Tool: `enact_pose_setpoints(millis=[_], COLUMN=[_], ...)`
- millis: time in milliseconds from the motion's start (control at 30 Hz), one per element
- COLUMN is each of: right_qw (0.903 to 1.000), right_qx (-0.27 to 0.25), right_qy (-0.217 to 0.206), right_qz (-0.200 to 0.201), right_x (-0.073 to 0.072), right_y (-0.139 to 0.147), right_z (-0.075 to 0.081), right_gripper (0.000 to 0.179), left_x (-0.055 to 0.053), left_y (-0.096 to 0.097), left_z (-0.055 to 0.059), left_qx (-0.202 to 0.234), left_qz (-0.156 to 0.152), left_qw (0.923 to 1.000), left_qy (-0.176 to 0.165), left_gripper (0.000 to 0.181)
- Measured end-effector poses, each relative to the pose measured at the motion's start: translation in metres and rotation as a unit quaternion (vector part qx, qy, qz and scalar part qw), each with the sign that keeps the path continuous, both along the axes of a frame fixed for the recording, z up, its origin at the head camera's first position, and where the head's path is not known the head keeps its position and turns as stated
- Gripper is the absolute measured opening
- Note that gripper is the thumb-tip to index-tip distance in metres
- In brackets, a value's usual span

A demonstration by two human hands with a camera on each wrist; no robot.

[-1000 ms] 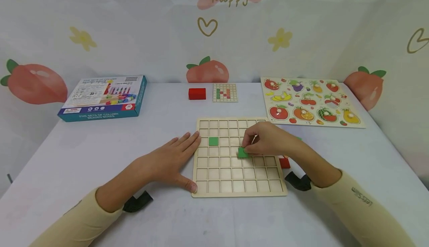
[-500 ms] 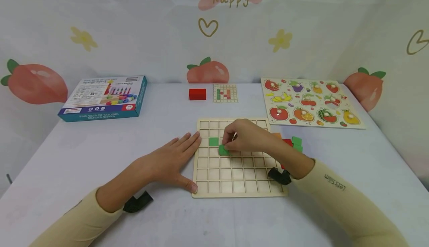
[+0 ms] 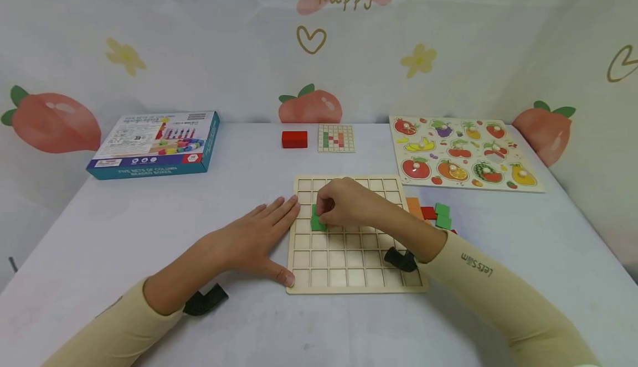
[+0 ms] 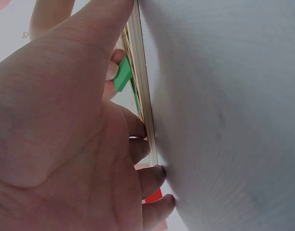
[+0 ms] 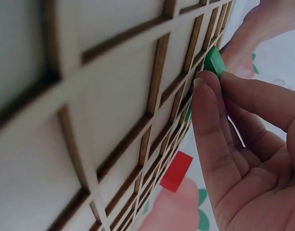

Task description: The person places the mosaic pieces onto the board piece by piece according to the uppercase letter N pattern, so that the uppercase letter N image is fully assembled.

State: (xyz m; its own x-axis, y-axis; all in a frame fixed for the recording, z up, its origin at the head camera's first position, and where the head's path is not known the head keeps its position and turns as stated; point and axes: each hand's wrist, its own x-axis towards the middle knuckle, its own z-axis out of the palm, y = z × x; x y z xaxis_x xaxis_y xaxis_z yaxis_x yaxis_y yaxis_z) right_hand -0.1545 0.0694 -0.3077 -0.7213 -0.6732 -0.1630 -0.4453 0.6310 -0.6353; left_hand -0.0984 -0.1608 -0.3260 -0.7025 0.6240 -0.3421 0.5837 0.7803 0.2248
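A wooden grid board [image 3: 356,290] lies flat on the table. My left hand [image 3: 254,239] rests at its left edge with fingers spread and straight, fingertips and thumb touching the rim. Between thumb and fingers my right hand [image 3: 346,203] pinches a green square tile [image 3: 317,224], over a cell in the board's second column. Directly behind that cell, another green tile [image 3: 314,210] sits in the grid, partly hidden by the right hand. The right wrist view shows the pinched green tile [image 5: 215,61] tilted, close to the board's surface.
Right of the board lie loose green tiles [image 3: 442,216], red tiles [image 3: 427,212] and orange tiles [image 3: 413,204]. Behind it are a small pattern card [image 3: 336,138] and a red block [image 3: 294,139]. A boxed toy set [image 3: 154,145] stands back left, a fruit puzzle board [image 3: 463,154] back right.
My right hand has carried the green tile leftward across the board, from the middle columns to just in front of the seated green tile. The left hand has stayed in place.
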Motion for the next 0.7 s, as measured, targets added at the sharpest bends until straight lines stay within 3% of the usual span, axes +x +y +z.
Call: enact_pose_setpoints(millis=[700], right_qw=[0.9998], right_qx=[0.014], right_qy=[0.016], right_qz=[0.001], right_x=[0.0018], right_y=[0.0011], right_z=[-0.0011], right_gripper=[0.009], left_x=[0.0001], left_y=[-0.0006], left_z=[-0.0004], left_qx=[0.0], left_qz=[-0.003], left_qw=[1.0], left_qy=[0.006], left_gripper=[0.134])
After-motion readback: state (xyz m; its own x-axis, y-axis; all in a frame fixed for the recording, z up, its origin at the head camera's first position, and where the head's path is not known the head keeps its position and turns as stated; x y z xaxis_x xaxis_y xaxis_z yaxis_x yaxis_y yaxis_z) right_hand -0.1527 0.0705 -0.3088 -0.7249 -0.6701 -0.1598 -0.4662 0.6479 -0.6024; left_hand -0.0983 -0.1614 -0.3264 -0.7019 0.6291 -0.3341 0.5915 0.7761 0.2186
